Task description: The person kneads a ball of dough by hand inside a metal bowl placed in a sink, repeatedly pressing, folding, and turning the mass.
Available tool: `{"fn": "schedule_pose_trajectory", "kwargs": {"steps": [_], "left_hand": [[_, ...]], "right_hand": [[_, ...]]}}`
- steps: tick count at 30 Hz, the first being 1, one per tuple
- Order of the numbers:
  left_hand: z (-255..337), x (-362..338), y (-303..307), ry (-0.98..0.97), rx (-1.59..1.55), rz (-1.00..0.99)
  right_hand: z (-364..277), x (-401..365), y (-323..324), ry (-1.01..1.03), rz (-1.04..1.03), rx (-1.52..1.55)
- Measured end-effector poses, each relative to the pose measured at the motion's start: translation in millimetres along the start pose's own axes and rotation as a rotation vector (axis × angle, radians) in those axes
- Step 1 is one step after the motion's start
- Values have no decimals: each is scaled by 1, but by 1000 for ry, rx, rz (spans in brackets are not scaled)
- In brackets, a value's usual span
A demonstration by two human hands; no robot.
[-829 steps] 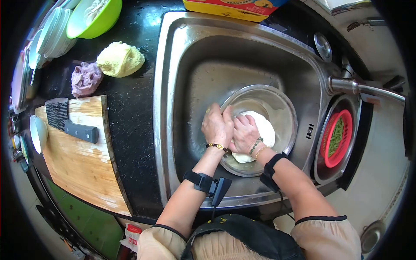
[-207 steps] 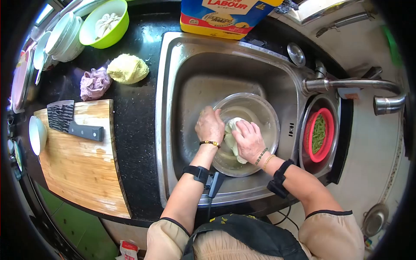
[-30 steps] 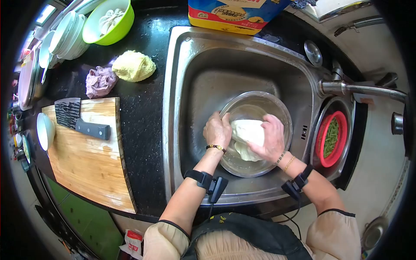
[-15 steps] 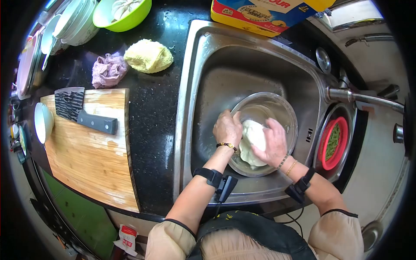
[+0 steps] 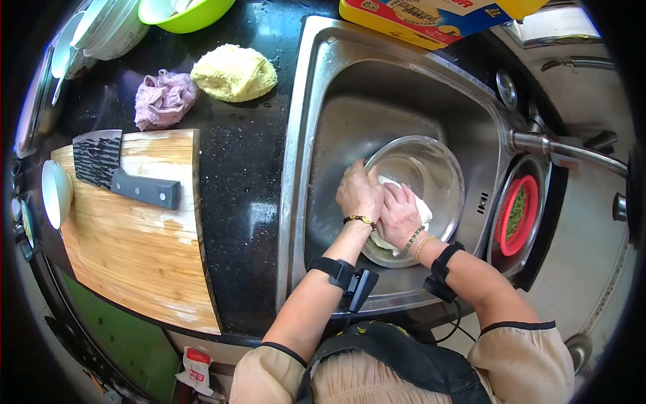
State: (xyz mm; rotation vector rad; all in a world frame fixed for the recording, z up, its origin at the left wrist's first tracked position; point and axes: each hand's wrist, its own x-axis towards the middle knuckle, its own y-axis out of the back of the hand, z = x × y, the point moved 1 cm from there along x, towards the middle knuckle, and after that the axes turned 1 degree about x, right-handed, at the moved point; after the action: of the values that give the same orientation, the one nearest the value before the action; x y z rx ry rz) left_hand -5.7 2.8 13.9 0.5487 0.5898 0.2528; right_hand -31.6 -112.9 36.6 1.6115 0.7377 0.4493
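A soft lump of white dough (image 5: 424, 211) lies in a round, shiny bowl (image 5: 447, 180), which stands in the steel sink (image 5: 377, 94). My right hand (image 5: 401, 217) is pressed over the dough, its fingers laid across it and hiding much of it. At the bowl's left rim is my left hand (image 5: 361, 193), fingers curled around the edge, with its thumb side against my right hand. Whether the left fingers also touch the dough is hidden.
Left of the sink, a cleaver (image 5: 134, 178) and a white bowl (image 5: 56, 194) rest on a wooden board (image 5: 141, 262). Behind are a purple cloth (image 5: 165, 99) and yellow cloth (image 5: 234, 73). A faucet (image 5: 565, 153) and a red basket of green pieces (image 5: 527, 236) stand right.
My right hand has moved left and down over the dough, close against my left hand. The dough is now more covered. My left hand stays at the bowl's rim.
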Motion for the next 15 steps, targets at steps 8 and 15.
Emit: {"fn": "schedule_pose_trajectory", "kwargs": {"steps": [8, 15], "left_hand": [[3, -1, 2, 39, 17, -16], [-3, -2, -4, -5, -18, 60]], "right_hand": [[11, 14, -29, -36, -91, -78], [21, 31, -38, -35, -89, -32]]}}
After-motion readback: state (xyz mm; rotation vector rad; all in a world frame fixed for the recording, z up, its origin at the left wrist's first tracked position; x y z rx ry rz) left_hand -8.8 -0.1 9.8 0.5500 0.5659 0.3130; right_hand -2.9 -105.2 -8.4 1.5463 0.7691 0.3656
